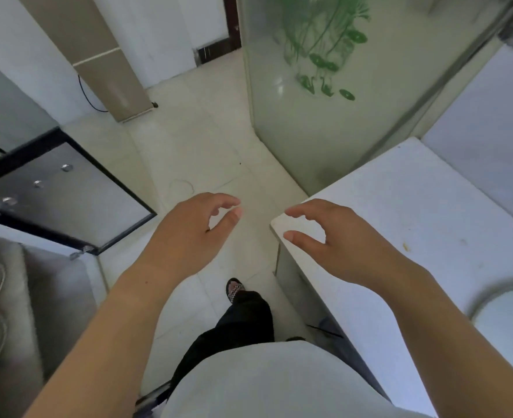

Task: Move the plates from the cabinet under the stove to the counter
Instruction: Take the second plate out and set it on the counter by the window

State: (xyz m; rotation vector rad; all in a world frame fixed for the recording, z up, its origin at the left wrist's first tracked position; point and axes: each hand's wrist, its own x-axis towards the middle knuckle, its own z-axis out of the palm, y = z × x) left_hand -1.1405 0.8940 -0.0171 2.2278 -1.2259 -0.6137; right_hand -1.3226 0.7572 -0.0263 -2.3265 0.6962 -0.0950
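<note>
My left hand hovers over the tiled floor with loosely curled fingers and holds nothing. My right hand hovers above the corner of the white counter, fingers relaxed and empty too. At the lower right a round white plate lies on the counter, partly cut off by the frame edge. No cabinet with plates shows in this view.
A black-framed stove top with metal knobs stands at the left. A frosted glass panel with a green plant print rises behind the counter. Pale floor tiles run between them. My foot in a sandal is below.
</note>
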